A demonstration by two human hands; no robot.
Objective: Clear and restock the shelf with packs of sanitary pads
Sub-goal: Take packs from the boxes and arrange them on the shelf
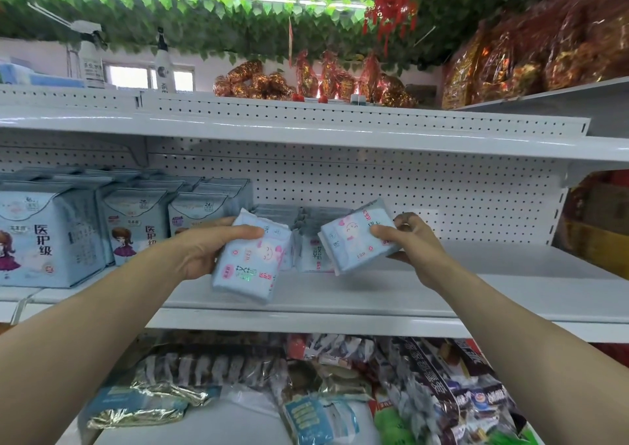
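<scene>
My left hand (207, 247) grips a pale blue pack of sanitary pads (248, 267) with pink print, tilted and held just above the front of the white middle shelf (391, 294). My right hand (413, 243) grips a second pale blue pack (354, 240), tilted, a little higher and to the right. Between the two hands, several similar small packs (311, 240) stand in a row on the shelf, running back toward the pegboard.
Larger blue pad packs (51, 237) with a cartoon girl fill the shelf's left part. The shelf's right part is bare. Snack bags (340, 386) crowd the lower shelf. Red and gold wrapped goods (306, 80) and spray bottles (92, 60) sit on top.
</scene>
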